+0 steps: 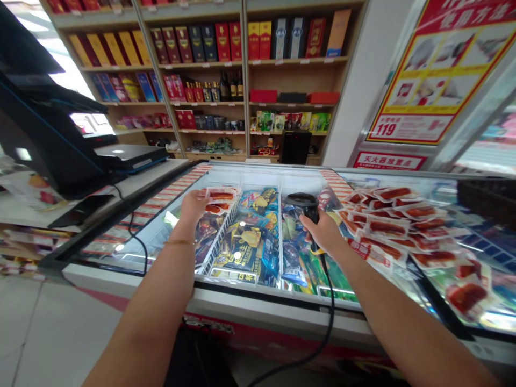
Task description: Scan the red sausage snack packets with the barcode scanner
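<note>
Over the left part of the chest freezer, my left hand [194,207] pinches the edge of a clear vacuum pack of reddish-brown sausage [221,194]. Another sausage pack [218,207] shows just below it; whether my fingers touch that one too is hidden. My right hand [322,228] is wrapped round the handle of a black barcode scanner [303,201], whose head faces up and left. From the scanner's grip a black cable [331,301] hangs down over the freezer's front edge. To the right of my right hand, many similar sausage packs [387,228] lie heaped on the freezer's glass top.
White wire dividers [220,236] part the bagged frozen goods [244,244] inside the freezer. A dark checkout terminal [44,118] and a flat scale [129,156] stand on the left counter. Shelves of boxed goods [201,43] line the back wall. A loose cable [131,226] crosses the freezer's left corner.
</note>
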